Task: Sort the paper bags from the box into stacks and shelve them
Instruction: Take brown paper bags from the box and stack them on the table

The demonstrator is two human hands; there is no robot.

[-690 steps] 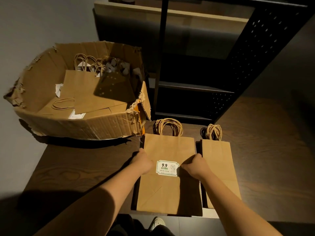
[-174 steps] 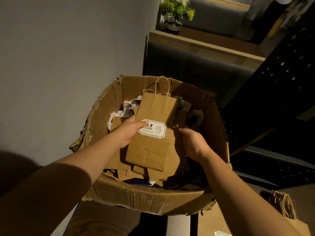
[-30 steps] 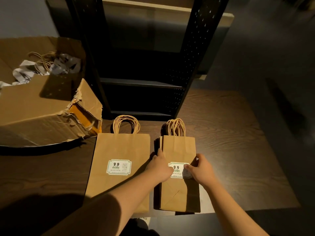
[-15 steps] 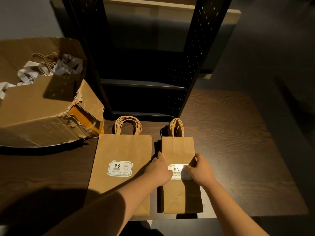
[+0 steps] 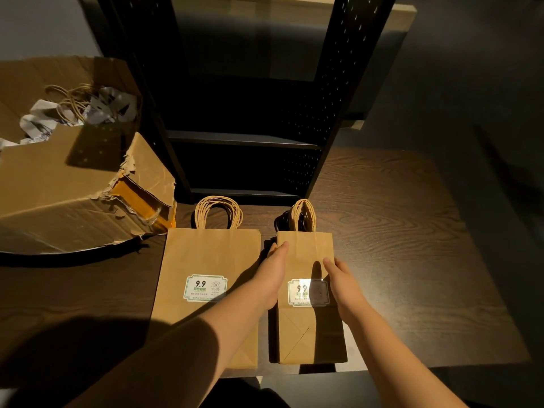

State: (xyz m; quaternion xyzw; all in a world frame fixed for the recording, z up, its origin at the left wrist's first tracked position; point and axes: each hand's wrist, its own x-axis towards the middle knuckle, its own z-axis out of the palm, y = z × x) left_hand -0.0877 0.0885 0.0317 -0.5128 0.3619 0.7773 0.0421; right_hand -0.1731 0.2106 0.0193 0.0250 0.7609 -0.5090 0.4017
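**Both hands on the narrow stack**

While two stacks of flat paper bags lie side by side on the dark bench (image 5: 412,231), both hands work the narrow stack (image 5: 306,325), the one toward 3 o'clock. The left hand (image 5: 272,275) lies along this stack's 9 o'clock edge with fingers straight, their tips near the top corner; it presses rather than grips. The right hand (image 5: 343,282) rests on the 3 o'clock edge, fingers stretched forward and relaxed, beside the white label (image 5: 307,293) marked 9.9. Whether its thumb hooks under the edge I cannot tell.

Just beside, toward 9 o'clock, lies the wide stack (image 5: 206,260), with its own label (image 5: 205,288). The two stacks sit close but apart. Twine handles on both point to 12 o'clock, toward the black shelf (image 5: 244,138) standing at the bench's far edge.

At 10 o'clock sits the torn box (image 5: 59,195), holding more bags (image 5: 72,101) and crumpled white paper (image 5: 38,122).
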